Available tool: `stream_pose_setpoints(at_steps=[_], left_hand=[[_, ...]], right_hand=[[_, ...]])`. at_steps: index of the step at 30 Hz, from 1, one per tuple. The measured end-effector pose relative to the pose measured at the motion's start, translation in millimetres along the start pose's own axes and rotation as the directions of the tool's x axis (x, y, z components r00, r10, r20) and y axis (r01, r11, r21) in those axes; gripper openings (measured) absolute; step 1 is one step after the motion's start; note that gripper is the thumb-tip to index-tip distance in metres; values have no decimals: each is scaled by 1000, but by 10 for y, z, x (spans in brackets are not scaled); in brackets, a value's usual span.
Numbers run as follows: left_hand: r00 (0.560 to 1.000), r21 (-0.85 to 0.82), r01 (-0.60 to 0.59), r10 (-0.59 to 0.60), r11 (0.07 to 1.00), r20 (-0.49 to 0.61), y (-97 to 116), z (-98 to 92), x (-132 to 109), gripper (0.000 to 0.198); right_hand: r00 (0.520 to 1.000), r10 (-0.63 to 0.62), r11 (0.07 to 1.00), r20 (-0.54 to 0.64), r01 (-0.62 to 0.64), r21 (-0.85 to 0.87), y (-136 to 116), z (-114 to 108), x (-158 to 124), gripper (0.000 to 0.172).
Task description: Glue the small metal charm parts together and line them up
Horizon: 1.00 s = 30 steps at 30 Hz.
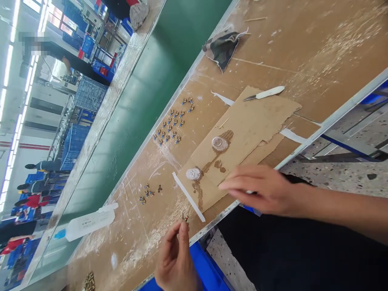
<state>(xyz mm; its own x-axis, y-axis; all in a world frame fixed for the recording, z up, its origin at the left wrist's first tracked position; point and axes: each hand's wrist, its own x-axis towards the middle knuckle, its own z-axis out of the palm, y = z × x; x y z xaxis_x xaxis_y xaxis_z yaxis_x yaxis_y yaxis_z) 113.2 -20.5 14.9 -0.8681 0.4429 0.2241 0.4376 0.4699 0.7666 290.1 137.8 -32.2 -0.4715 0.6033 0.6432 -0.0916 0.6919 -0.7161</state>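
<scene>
My left hand (pixel 176 258) is at the bottom of the view, fingers pinched on a tiny dark part (pixel 185 218) held just above the cardboard-covered bench. My right hand (pixel 260 188) reaches in from the right over the bench edge, fingers together and stretched forward; a thin white object shows under them, but what it is I cannot make out. It hovers beside a torn cardboard sheet (pixel 254 121) that carries two small round glue caps (pixel 220 143) (pixel 194 173) and brown stains. Several tiny blue parts (pixel 171 123) lie in rows farther back, a smaller group (pixel 147 193) nearer.
A white-handled knife (pixel 265 93) lies on the cardboard sheet's far corner. A white squeeze bottle with a blue tip (pixel 87 223) lies at the left. A dark rag (pixel 222 46) sits at the back. A green conveyor belt (pixel 142 101) runs along the bench. Blue crates stand beyond it.
</scene>
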Motion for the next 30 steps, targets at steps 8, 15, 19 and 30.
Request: stream_pose_setpoints(at_steps=[8, 15, 19, 30], left_hand=[[907, -34, -386, 386, 922, 170, 121, 15, -335, 16], [796, -22, -574, 564, 819, 217, 151, 5, -377, 17], [754, -8, -632, 617, 775, 224, 161, 1, -385, 12], [711, -49, -684, 681, 728, 178, 228, 25, -373, 8]], right_hand=[[960, 142, 891, 242, -230, 391, -213, 362, -1, 16], [963, 45, 896, 265, -156, 417, -196, 317, -40, 17], [963, 17, 904, 269, -130, 408, -193, 310, -56, 17], [972, -14, 909, 233, -84, 408, -214, 309, -74, 13]])
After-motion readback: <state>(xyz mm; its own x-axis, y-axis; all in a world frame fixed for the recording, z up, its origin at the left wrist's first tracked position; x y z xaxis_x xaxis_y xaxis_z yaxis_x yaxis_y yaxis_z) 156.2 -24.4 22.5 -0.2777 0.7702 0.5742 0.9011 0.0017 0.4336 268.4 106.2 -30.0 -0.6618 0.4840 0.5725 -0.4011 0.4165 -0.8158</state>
